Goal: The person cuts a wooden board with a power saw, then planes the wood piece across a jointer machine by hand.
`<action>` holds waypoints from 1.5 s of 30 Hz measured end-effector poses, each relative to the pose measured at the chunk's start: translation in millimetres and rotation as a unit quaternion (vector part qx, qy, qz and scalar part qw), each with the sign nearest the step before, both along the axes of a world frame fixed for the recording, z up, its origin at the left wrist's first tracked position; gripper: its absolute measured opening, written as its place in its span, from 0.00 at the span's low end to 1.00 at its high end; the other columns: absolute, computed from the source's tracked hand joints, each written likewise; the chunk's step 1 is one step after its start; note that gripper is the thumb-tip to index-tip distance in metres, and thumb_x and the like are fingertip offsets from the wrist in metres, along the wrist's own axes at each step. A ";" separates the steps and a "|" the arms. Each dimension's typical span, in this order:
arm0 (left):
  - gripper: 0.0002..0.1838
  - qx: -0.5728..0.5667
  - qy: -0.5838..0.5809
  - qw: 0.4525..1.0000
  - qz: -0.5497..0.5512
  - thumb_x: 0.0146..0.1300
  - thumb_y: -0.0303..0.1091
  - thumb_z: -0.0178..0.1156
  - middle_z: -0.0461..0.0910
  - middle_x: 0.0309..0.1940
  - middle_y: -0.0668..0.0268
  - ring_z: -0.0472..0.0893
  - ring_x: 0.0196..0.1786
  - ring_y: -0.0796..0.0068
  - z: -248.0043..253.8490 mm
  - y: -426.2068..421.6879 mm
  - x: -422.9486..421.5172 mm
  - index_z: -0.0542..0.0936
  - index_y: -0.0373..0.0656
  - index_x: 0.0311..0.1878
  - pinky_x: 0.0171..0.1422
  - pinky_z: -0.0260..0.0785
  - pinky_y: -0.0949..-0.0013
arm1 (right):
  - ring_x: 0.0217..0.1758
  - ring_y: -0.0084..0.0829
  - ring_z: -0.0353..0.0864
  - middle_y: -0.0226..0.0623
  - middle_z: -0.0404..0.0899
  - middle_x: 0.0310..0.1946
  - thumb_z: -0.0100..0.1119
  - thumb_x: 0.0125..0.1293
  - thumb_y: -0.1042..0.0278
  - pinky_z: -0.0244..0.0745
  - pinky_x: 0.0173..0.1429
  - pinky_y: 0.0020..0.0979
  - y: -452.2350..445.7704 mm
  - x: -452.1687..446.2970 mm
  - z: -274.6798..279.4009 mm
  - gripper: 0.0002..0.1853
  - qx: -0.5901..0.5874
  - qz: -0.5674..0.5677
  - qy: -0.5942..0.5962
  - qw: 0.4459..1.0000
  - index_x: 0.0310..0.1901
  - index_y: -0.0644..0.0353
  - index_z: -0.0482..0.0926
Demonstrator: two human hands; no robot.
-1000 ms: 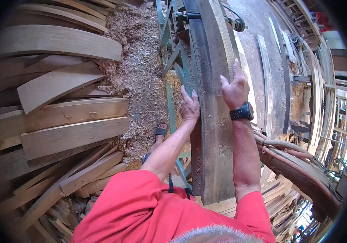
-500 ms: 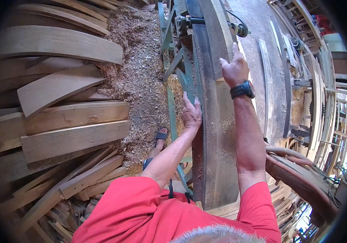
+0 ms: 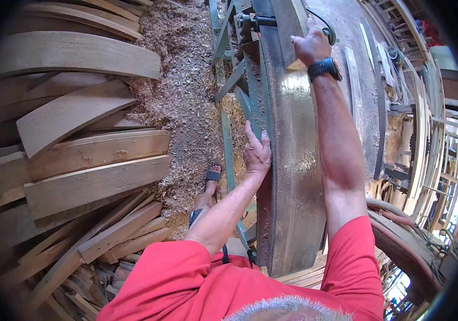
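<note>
1 board [image 3: 290, 24] stretches ahead of the right hand [image 3: 313, 47], long axis pointing away; this nearer hand touches its end, uncurled. Behind, the left hand [image 3: 258, 155], loosely spread, touches the bench [image 3: 296, 187].

From where I stood: right arm [image 3: 341, 144] was stretched forward, nearly straight; right hand [image 3: 312, 47] spread, thumb [image 3: 296, 40] out sideways. Left arm [image 3: 223, 209] was less extended, left hand [image 3: 258, 155] nearer the body, fingers [image 3: 250, 131] pointing ahead.

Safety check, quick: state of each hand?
Left hand: open, at the edge of the machine bed.
Right hand: on the wooden board; whether it grips cannot be told.
</note>
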State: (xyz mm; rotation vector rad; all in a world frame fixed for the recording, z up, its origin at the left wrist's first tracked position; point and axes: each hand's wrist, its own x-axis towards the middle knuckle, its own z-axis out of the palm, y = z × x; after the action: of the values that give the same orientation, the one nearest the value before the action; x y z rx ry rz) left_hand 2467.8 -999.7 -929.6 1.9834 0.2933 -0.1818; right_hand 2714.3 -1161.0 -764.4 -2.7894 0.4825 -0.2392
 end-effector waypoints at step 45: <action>0.40 0.013 -0.062 0.998 0.000 0.79 0.52 0.50 0.85 0.37 0.38 0.85 0.39 0.33 3.1 2.0 -2.2 0.47 0.46 0.84 0.43 0.76 0.40 | 0.65 0.53 0.83 0.58 0.82 0.60 0.64 0.60 0.57 0.76 0.70 0.44 -37.0 174.6 -5.9 0.33 -0.015 -0.025 0.056 0.998 0.67 0.61 0.76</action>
State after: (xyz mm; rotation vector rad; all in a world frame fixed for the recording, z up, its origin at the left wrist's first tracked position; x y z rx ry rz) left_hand 2465.6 -997.6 -926.5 2.0101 0.2155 -0.0550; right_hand 2888.9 -1198.1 -770.4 -2.8333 0.5792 -0.1028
